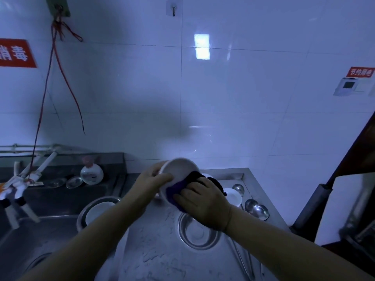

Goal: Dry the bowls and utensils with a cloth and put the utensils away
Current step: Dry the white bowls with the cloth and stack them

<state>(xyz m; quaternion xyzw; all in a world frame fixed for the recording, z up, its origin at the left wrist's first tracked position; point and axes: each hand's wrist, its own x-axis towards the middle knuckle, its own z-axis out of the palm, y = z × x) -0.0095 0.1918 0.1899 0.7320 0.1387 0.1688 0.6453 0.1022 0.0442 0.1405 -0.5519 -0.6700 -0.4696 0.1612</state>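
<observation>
Two bare forearms reach in from the near edge over a steel worktop [162, 250] whose surface is streaked with water. Nearest, an empty metal bowl [197, 232] sits on the worktop just under the right wrist, with long thin metal handles [243, 262] running along the worktop to its right. To the left, at the rim of a dark sink [50, 209], a metal basin [95, 209] holds a white dish. Above the worktop, the left hand [151, 178] grips a white bowl [178, 173] by its left rim, fingers curled over the edge, the bowl tilted with its opening toward the camera. The right hand [199, 201] clutches a dark purple cloth [182, 191] and presses it against the bowl's lower right inside wall and rim. Just beyond the right hand, another white bowl [233, 196] rests on the worktop, and three round ladle heads [256, 208] lie beside it toward the right corner. Farther left, behind the sink, a rounded soap bottle [91, 173] with a pink cap stands near two small metal dishes [74, 181], and white taps [22, 183] hang over the basin. A white tiled wall [203, 98] rises behind, carrying a red sign [15, 53] at far left, dangling red cords [58, 57], a hook [173, 8] near the top, and a switch plate [353, 86] under a small red label at right. A dark cabinet edge [355, 159] frames the right side.
</observation>
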